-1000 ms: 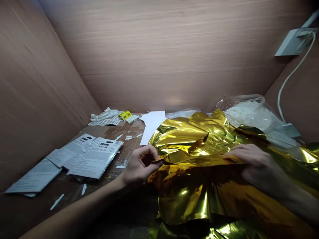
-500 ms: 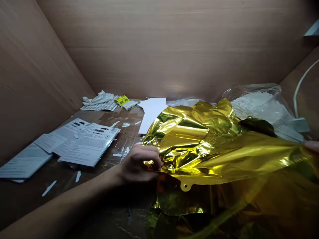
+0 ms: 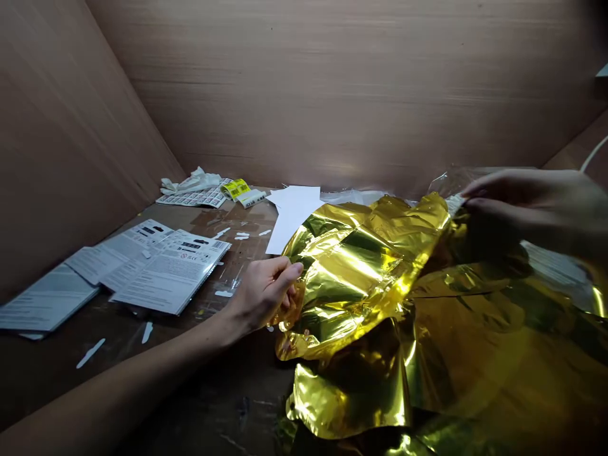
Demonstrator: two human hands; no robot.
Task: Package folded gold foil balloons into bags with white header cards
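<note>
A crumpled gold foil balloon [image 3: 365, 272], flat and uninflated, is stretched between my two hands. Closed around its left edge is my left hand [image 3: 268, 288], thumb on top. My right hand [image 3: 532, 206] pinches at the balloon's upper right side, its thumb and fingertips together; the exact bit of foil between them is in shadow. Below, more gold foil [image 3: 351, 399] lies in folds and spreads towards the lower right, where it is dark and blurred.
Printed white packets [image 3: 171, 272] lie overlapping on the left of the brown surface. Behind them are label sheets [image 3: 192, 197] and a yellow label strip [image 3: 236, 189]. White paper [image 3: 295, 212] sits at the back middle. A clear bag [image 3: 446, 182] is partly hidden behind my right hand.
My right hand has come in from the right edge to the balloon's upper right side. The long stretched foil edge has slackened and folded, and my left hand has risen slightly.
</note>
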